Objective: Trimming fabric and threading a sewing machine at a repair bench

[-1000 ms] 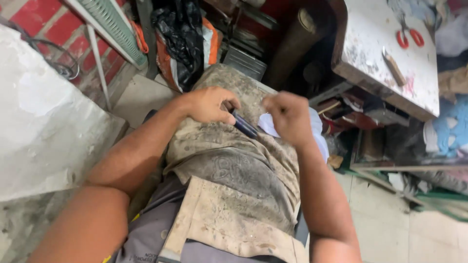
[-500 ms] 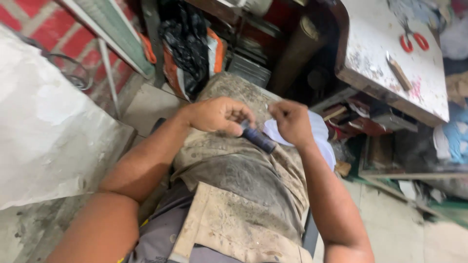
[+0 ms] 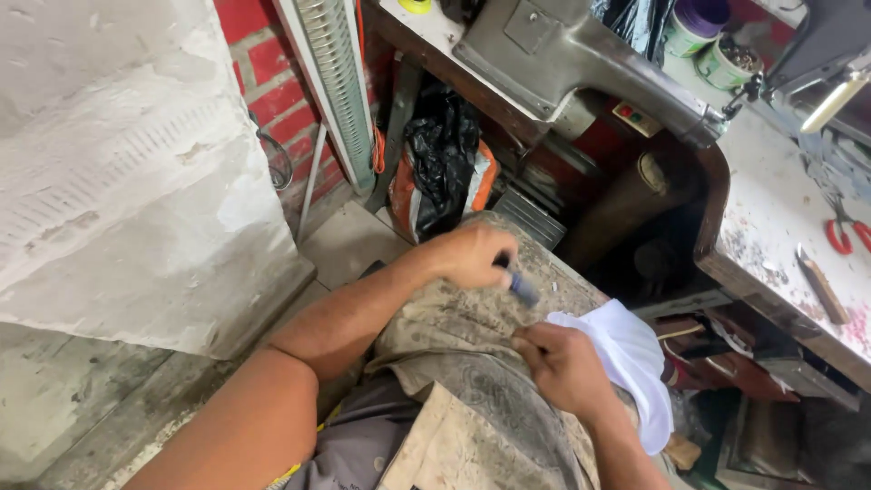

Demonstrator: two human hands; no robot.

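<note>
Wall block: a big pale plastered slab (image 3: 127, 172) fills your left side, with red brick (image 3: 263, 63) showing above its edge.
Tabletop: the worn pale tabletop (image 3: 780, 227) runs down your right side, speckled with small scraps; red-handled scissors (image 3: 848, 234) and a wooden-handled tool (image 3: 821, 283) lie on it, well apart from your hands.
Machine: a grey metal machine body (image 3: 581, 59) sits at the tabletop's far end.
Apron: a stained, dusty apron (image 3: 472, 390) covers your lap, and both hands work over it.
Bag: a black plastic bag (image 3: 442, 154) stands on the floor under the tabletop, pushed into an orange sack (image 3: 481, 181); what it holds is hidden.
White piece: a white cloth-like piece (image 3: 626, 358) hangs off the far side of your lap, just right of your right hand.
Left hand: your left hand (image 3: 472, 256) is closed around a small dark tool (image 3: 519, 286), whose blue-grey end sticks out toward the white piece.
Right hand: your right hand (image 3: 562, 363) has its fingers curled, pinching the near edge of the white piece against the apron.
Tubs: two small round tubs stand on the far tabletop; the one with a purple lid (image 3: 694, 23) is closed, the open one (image 3: 726, 62) holds small dark bits too tiny to name.
</note>
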